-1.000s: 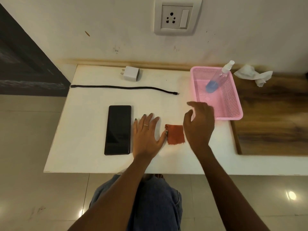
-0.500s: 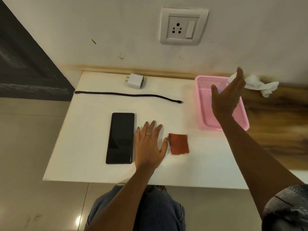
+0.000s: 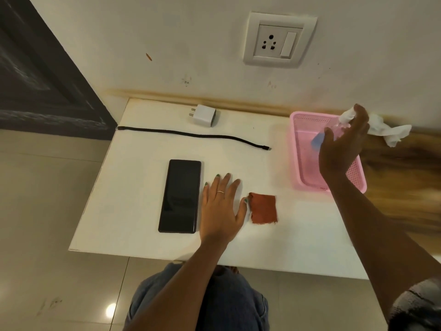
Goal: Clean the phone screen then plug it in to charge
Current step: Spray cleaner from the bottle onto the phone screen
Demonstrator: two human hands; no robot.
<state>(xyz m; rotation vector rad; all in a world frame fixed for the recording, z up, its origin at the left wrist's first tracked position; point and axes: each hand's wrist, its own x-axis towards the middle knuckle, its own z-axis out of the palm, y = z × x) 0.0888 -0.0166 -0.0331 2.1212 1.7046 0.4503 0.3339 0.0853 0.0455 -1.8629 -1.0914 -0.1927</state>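
One phone (image 3: 180, 196), one cloth (image 3: 263, 208), one spray bottle (image 3: 318, 139); two hands, both unclenched.

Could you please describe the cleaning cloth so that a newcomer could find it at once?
Start at the white table under the wall socket. Near its front edge, the left hand lies flat beside the phone. The cloth is the small rust-red square at the thumb tip, the only red item.

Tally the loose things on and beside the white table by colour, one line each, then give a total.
Black: 2, the phone and the cable
White: 2, the charger adapter and the crumpled tissue
Pink: 1, the basket
Rust-brown: 1, the cloth
Clear with blue liquid: 1, the spray bottle in the basket
Total: 7
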